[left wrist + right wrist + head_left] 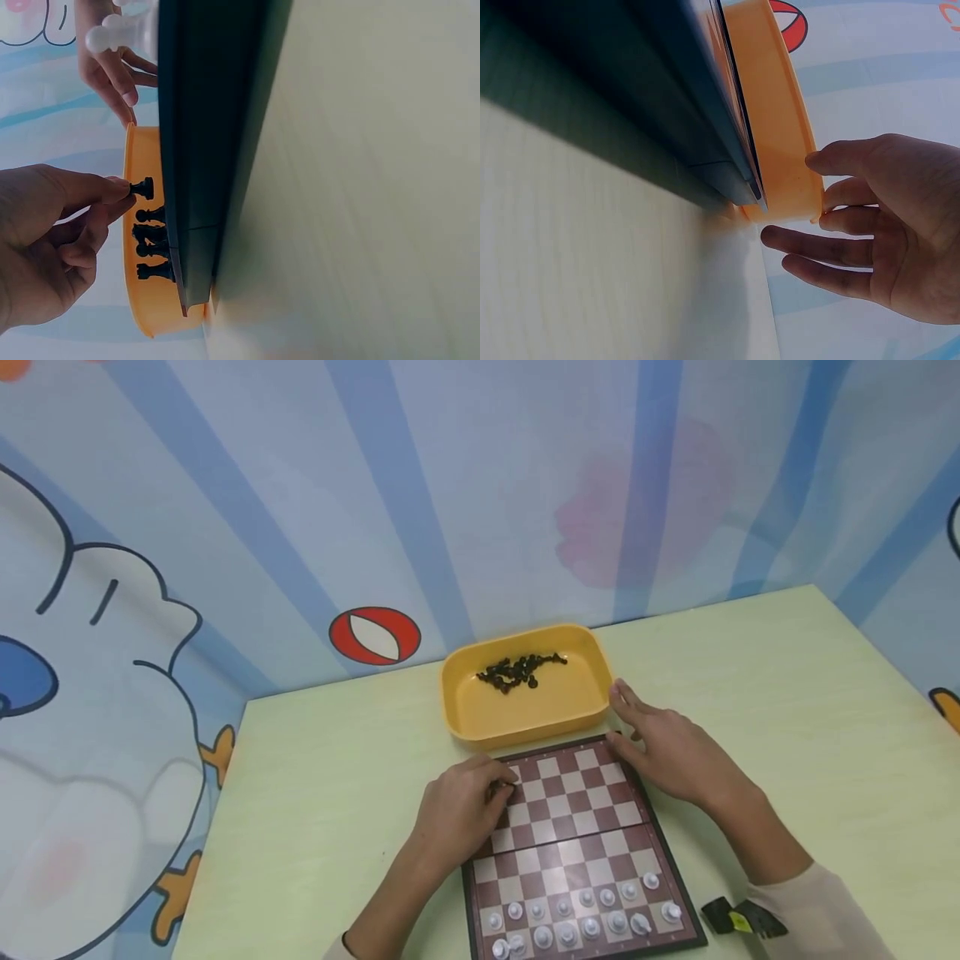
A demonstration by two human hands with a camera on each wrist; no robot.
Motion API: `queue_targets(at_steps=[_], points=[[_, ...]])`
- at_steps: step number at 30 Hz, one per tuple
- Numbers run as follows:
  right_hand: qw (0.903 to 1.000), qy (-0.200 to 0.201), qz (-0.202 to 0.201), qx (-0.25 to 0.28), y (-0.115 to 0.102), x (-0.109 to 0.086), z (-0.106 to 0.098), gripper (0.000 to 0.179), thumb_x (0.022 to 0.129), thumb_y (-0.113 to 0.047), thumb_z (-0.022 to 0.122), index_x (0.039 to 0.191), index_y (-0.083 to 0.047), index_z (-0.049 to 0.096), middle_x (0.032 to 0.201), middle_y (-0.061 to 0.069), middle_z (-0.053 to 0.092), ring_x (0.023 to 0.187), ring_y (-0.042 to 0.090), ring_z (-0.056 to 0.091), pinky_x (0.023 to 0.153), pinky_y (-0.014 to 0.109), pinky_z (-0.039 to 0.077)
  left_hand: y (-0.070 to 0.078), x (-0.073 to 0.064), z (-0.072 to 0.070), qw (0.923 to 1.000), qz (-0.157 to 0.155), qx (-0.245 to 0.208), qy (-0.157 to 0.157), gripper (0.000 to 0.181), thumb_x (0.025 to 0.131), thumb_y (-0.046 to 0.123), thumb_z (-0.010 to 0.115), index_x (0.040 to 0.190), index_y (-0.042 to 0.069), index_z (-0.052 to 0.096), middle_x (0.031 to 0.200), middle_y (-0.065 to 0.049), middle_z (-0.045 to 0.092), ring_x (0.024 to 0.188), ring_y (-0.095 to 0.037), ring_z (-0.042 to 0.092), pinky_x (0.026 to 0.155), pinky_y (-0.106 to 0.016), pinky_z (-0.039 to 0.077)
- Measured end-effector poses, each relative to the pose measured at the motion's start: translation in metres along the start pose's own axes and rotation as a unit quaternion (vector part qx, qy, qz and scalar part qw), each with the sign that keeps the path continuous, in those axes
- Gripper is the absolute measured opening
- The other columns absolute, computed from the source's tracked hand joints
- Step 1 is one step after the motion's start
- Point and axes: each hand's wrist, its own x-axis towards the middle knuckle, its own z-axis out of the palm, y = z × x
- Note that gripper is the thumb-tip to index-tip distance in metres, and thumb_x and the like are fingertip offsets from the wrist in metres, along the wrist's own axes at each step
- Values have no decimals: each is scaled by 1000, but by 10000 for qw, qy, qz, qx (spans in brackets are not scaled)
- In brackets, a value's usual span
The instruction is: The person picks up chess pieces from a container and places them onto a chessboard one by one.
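My left hand [459, 806] is over the left side of the brown-and-cream chessboard [555, 854]. In the left wrist view its thumb and fingertips pinch the top of a black chess piece [144, 188], base toward the board; the fingers hide its head. Several black pieces, including a rook [156, 271], stand on the board beside it; the head view has them behind the hand. My right hand [671, 752] is at the board's far right corner, fingers extended and holding nothing, fingertips right by the rim of the yellow tray [780, 142].
White chess pieces [567, 933] stand in two rows at the near end of the board. Loose black pieces [510, 672] lie in the tray beyond it. A dark strap-like item [742, 920] is by the right sleeve. A cartoon-printed wall [495, 510] rises behind the table.
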Motion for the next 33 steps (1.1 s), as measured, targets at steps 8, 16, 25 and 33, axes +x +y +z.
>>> queue_targets(at_steps=[8,16,25,33], points=[[10000,6,76,46,-1,0,1,70,108,-30,60,166,-5,29,173,16,27,148,46,47,113,63,47,0,1,1,10000,24,30,-67,10,95,13,81,103,19,82,97,7,77,80,-4,67,70,-23,58],[9999,0,93,57,-1,0,0,70,108,-30,61,166,-5,29,173,15,26,148,46,46,113,63,46,0,2,4,9999,27,51,-153,10,95,13,80,99,22,82,93,9,77,76,-2,64,65,-20,54],[9999,6,93,57,0,0,0,70,108,-31,60,166,-6,29,173,16,26,147,46,47,113,63,47,-2,-1,8,9999,90,128,-73,11,94,13,82,98,23,82,97,9,78,85,-4,71,71,-25,60],[9999,28,53,89,0,-1,0,69,109,-30,60,166,-5,30,173,15,26,148,46,47,113,63,46,-4,-2,7,9999,88,53,-58,11,94,13,82,99,23,82,98,9,79,84,-5,71,71,-26,60]])
